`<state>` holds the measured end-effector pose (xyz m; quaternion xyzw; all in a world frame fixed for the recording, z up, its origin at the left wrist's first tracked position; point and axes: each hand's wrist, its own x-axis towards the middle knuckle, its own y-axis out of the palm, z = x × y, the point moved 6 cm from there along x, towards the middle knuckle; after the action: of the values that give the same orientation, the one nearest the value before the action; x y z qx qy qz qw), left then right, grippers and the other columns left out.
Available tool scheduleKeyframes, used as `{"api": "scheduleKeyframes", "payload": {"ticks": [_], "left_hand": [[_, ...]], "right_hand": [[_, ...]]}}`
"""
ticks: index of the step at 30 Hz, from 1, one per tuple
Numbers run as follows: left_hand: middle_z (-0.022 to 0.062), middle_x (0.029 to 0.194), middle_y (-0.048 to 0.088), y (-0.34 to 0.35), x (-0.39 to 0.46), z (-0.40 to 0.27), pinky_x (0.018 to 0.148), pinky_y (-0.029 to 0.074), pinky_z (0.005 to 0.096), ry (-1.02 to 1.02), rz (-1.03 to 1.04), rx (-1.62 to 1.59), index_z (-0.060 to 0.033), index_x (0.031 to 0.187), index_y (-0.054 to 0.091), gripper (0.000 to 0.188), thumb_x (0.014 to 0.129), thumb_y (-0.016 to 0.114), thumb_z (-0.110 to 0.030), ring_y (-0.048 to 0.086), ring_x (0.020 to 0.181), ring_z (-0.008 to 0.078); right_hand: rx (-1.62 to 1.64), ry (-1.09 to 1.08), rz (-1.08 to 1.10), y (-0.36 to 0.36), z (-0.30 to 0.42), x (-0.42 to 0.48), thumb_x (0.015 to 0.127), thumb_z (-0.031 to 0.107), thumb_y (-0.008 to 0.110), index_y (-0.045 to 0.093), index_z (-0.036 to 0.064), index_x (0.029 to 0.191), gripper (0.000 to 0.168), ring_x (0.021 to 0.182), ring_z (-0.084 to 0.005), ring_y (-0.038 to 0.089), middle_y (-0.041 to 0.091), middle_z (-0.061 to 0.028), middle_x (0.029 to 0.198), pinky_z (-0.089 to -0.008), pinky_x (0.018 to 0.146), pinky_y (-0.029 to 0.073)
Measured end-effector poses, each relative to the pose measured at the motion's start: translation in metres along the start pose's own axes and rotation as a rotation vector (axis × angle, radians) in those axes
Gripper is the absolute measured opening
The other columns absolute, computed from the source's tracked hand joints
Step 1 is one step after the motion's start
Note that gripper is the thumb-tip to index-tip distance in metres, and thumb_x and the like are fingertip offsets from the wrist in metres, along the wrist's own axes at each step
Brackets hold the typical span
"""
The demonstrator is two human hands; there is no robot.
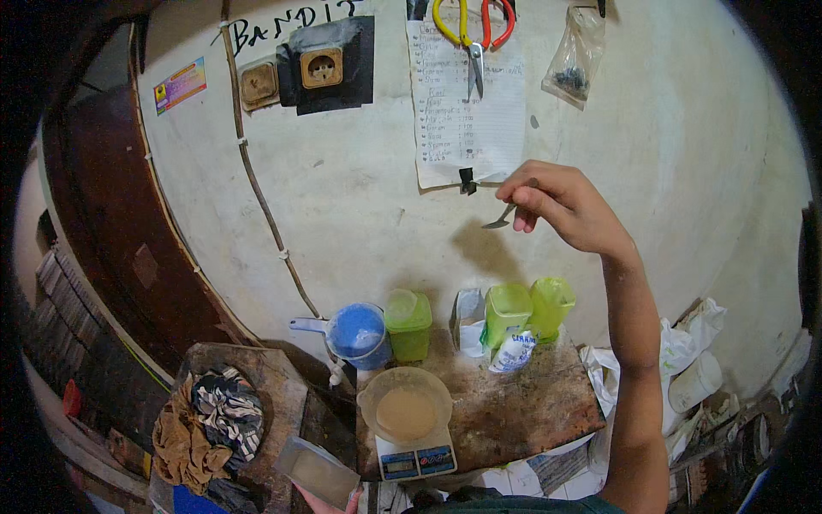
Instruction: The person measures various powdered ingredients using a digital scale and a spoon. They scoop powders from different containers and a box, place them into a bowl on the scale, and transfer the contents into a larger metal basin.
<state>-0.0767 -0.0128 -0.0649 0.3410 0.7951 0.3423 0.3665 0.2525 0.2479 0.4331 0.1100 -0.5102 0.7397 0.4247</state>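
Note:
Raised in front of the wall, my right hand [555,202] pinches a metal spoon [498,223], its bowl pointing down and left. At the bottom edge, my left hand [311,501] is mostly hidden beneath a rectangular plastic container [321,472] that it holds; pale brown material shows inside. Between the hands and the wall stands a wooden table [520,411]. On its left part, a digital kitchen scale [417,459] carries a translucent round bowl [443,392] of light brown powder [406,413].
Along the table's back stand a blue dipper [356,331], a lidded green container [409,327], a paper packet [471,321], two yellow-green containers [507,311] [552,305] and a printed white bag [514,350]. Cloths [192,437] lie on a side table. Scissors [474,58] hang over a handwritten sheet [443,128].

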Motion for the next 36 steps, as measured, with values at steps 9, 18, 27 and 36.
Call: {"api": "scheduleKeyframes", "payload": {"ticks": [9, 18, 27, 36], "left_hand": [[0.0167, 0.124, 0.051, 0.09, -0.032, -0.018, 0.079, 0.05, 0.052, 0.634, 0.457, 0.655, -0.0184, 0.14, 0.023, 0.083, 0.073, 0.072, -0.019, 0.056, 0.102, 0.0336], [0.0231, 0.123, 0.051, 0.058, 0.012, -0.001, 0.088, 0.042, 0.0604, -0.126, 0.151, -0.385, -0.0137, 0.136, 0.038, 0.06, 0.091, 0.038, -0.054, 0.054, 0.106, 0.0413], [0.0089, 0.13, 0.05, 0.135, 0.008, -0.021, 0.1, 0.037, 0.0458, -0.074, 0.446, -0.218, -0.0087, 0.132, 0.043, 0.08, 0.083, 0.036, -0.071, 0.048, 0.117, 0.028], [0.012, 0.129, 0.051, 0.144, -0.002, -0.04, 0.1, 0.037, 0.0432, 0.002, 0.315, 0.023, -0.0054, 0.131, 0.043, 0.086, 0.079, 0.035, -0.074, 0.048, 0.117, 0.0292]], "right_hand": [[0.062, -0.112, -0.025, 0.01, 0.032, -0.064, 0.091, 0.021, 0.054, 0.063, -0.003, 0.089, 0.026, 0.065, -0.0166, 0.06, 0.061, -0.0111, 0.084, -0.0269, 0.06, 0.047], [0.379, 0.101, -0.072, 0.057, 0.029, -0.077, 0.091, 0.023, 0.053, 0.063, -0.002, 0.092, 0.027, 0.053, -0.0107, 0.054, 0.063, -0.0093, 0.075, -0.0236, 0.05, 0.044], [0.539, -0.1, -0.534, 0.095, 0.053, -0.114, 0.085, 0.031, 0.066, 0.049, 0.007, 0.071, 0.032, 0.047, -0.0144, 0.051, 0.055, -0.0105, 0.068, -0.0219, 0.041, 0.042], [0.664, -0.24, 0.111, 0.169, 0.096, -0.111, 0.084, 0.014, 0.066, 0.054, 0.007, 0.085, 0.014, 0.085, -0.0215, 0.066, 0.066, -0.0187, 0.088, -0.0268, 0.069, 0.054]]}}
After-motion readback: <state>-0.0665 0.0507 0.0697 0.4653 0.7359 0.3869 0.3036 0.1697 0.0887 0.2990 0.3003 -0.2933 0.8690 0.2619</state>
